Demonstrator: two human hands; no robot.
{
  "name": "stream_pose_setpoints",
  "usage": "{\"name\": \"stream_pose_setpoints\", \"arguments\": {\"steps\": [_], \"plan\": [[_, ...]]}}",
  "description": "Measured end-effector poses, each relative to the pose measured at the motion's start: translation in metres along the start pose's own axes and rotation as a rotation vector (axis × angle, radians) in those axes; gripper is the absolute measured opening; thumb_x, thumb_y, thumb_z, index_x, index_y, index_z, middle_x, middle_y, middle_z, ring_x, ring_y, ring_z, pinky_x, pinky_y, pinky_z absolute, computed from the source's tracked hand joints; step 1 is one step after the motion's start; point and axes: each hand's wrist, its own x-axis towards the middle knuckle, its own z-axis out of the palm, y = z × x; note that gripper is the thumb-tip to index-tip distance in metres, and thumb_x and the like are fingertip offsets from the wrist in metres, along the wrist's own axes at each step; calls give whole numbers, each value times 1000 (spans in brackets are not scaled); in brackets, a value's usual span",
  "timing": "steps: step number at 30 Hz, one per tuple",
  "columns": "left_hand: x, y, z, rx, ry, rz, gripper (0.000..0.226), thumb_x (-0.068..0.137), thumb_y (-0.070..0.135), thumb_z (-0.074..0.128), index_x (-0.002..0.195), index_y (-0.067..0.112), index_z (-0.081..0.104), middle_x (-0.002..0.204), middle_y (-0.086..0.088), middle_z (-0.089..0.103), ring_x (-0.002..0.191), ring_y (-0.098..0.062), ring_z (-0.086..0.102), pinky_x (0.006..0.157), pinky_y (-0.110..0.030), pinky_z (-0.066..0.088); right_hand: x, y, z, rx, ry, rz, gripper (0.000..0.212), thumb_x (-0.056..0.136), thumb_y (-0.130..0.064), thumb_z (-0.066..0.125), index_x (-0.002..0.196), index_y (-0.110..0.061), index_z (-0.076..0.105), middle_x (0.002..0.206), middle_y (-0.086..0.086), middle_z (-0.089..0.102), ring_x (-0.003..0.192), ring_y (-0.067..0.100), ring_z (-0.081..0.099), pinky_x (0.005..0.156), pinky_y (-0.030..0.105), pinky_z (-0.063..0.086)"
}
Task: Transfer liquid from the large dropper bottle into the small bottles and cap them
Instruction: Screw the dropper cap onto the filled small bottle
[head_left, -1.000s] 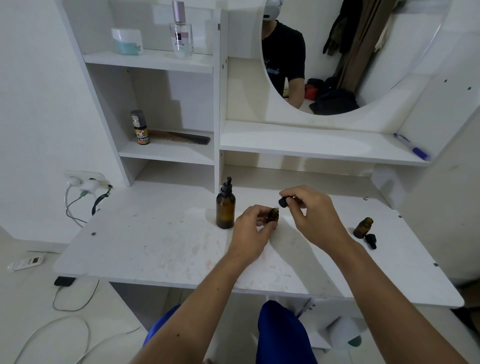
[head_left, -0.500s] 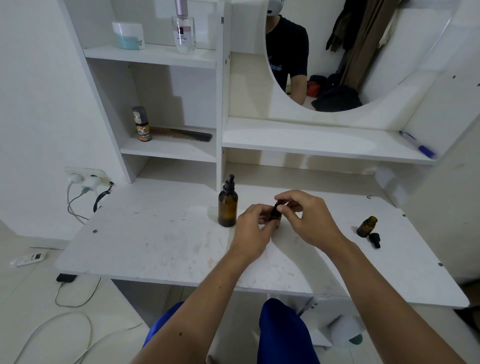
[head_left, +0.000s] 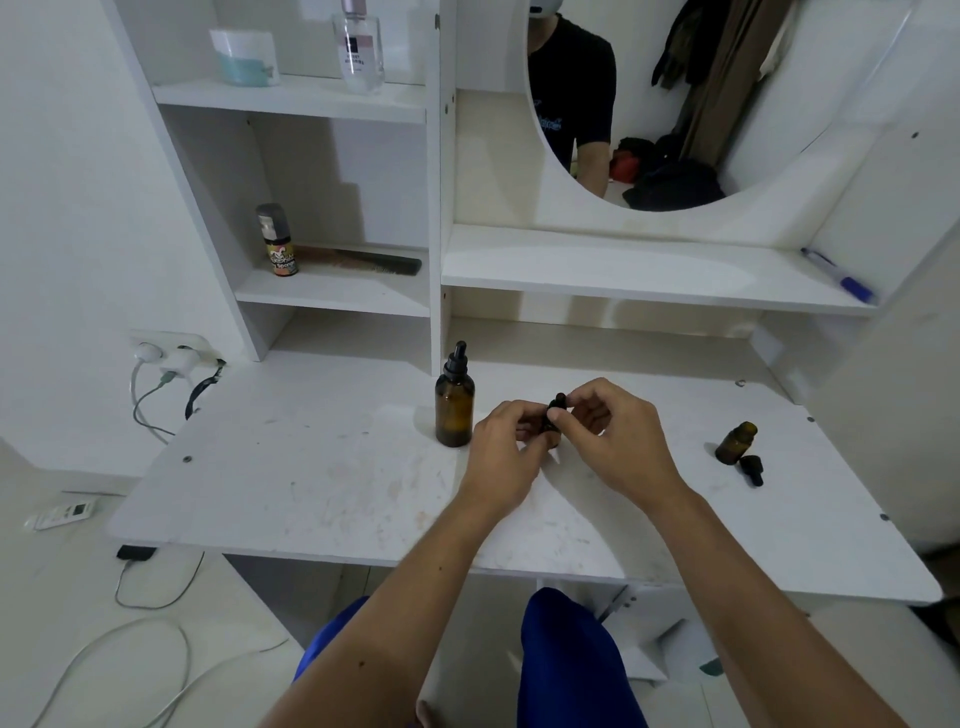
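your left hand (head_left: 506, 447) grips one small bottle (head_left: 549, 428), your right hand (head_left: 610, 436) pinches its cap (head_left: 557, 402); one large dropper bottle (head_left: 454, 402) left, a second small bottle (head_left: 735, 443) right.

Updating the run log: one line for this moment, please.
step: capping small bottle | left hand: holds bottle | right hand: pinches cap on it | big bottle: capped, upright | spare bottle: uncapped, loose cap beside

Amber large dropper bottle (head_left: 454, 410) with black cap, white table (head_left: 291, 483), blue pen (head_left: 837, 274).
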Motion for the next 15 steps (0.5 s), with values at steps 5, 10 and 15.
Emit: {"name": "stream_pose_setpoints", "arguments": {"steps": [5, 10, 15], "plan": [[0, -1, 0, -11, -10, -10, 28, 93, 12, 76, 120, 13, 71, 113, 2, 72, 99, -8, 70, 91, -19, 58, -4, -2, 0, 76, -9, 15, 21, 96, -20, 76, 116, -22, 71, 105, -10, 75, 83, 6, 71, 78, 16, 56], [1, -3, 0, 2, -1, -3, 27, 93, 12, 77, 119, 12, 71, 110, 1, 73, 96, -8, 71, 89, -21, 59, -2, -2, 2, 130, -1, 48, 17, 90, -15, 84, 103, -18, 74, 93, -6, 76, 80, 7, 71, 75, 14, 55], [1, -2, 1, 9, -13, -7, 29, 93, 15, 76, 121, 13, 70, 113, 1, 72, 99, -9, 70, 91, -20, 58, -2, -3, -1, 147, -36, 47, 28, 94, -13, 79, 120, -22, 74, 110, -10, 75, 87, 7, 73, 84, 19, 59]]}}
